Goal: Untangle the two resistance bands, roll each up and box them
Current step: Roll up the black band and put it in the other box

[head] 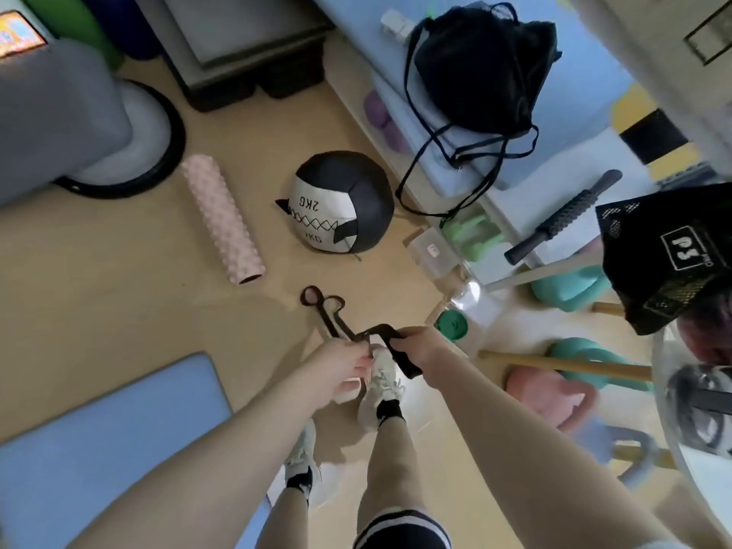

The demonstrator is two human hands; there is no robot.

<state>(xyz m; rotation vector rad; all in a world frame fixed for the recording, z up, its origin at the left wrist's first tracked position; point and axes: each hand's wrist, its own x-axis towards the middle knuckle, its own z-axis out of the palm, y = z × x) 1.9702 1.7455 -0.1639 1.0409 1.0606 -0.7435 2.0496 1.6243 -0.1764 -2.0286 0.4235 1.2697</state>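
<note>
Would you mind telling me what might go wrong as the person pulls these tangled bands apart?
1. Both the left hand and right hand grip the dark resistance bands; pulling them taut may tighten the tangle rather than free it.
2. The twisted loops hang low over the floor near the white shoe and might snag on it.

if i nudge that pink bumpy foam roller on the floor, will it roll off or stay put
The pink foam roller is a cylinder lying on its side on smooth flooring, so a sideways push would probably set it rolling. Its knobbly surface may slow it somewhat. The open end looks hollow, so it is likely light for its size.
</note>
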